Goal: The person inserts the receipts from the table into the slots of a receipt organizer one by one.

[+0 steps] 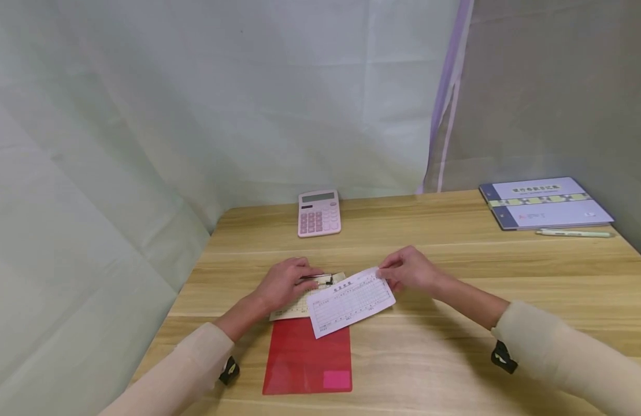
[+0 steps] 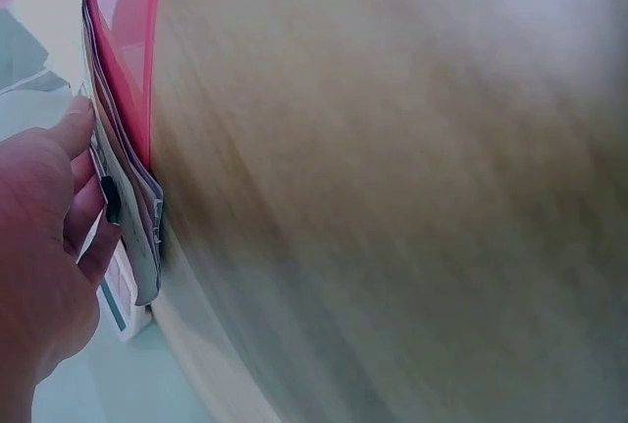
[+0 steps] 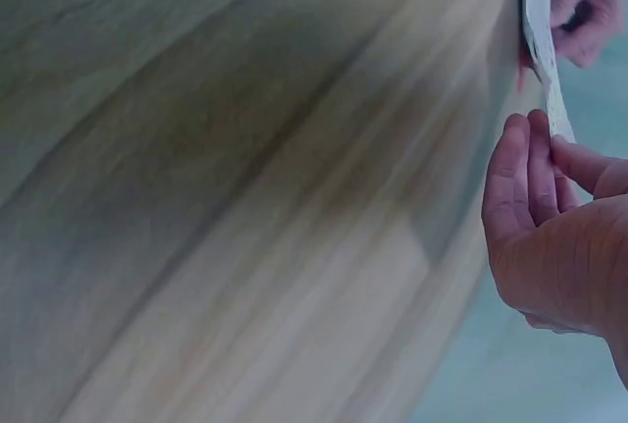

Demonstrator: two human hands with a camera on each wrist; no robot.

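A red clipboard with a pink rectangle in its lower corner lies near the front of the table. At its top, yellowish printed slips sit under a metal clip. My left hand grips that clip, thumb on one side and fingers on the other, as the left wrist view shows. Between thumb and fingers my right hand pinches the right end of a white printed form. This form slants over the slips and the board's upper part, partly covering both.
A pink calculator lies at the table's back edge, beyond the clipboard. At the back right are a white and blue account book and a pale pen in front of it. Pale curtains hang behind the wooden table.
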